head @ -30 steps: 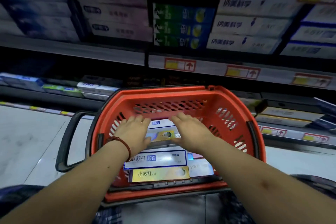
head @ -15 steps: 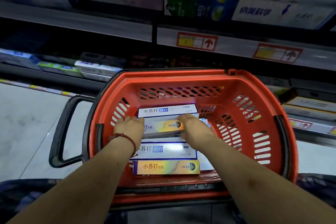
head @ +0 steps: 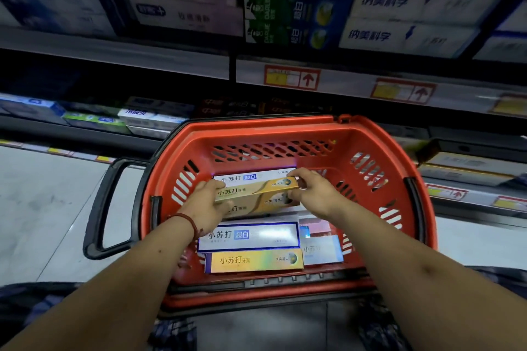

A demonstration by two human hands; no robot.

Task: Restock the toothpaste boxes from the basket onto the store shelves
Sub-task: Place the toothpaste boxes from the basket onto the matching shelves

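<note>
Red plastic shopping basket (head: 399,157) sits before the stocked store shelves (head: 176,63). Inside it, the left hand (head: 206,205) and right hand (head: 313,194) each grasp one end of a long gold cardboard toothpaste box (head: 253,189), tilted, above a second gold box (head: 265,204). Nearer lie a white-and-blue box (head: 251,235) and another gold box (head: 253,261). Red cord bracelet (head: 188,221) on the left wrist.

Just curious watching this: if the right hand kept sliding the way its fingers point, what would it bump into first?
The right hand points left along the gold box it holds. Going on, it would likely meet the left hand at the other end, though depth is hard to judge.
</note>
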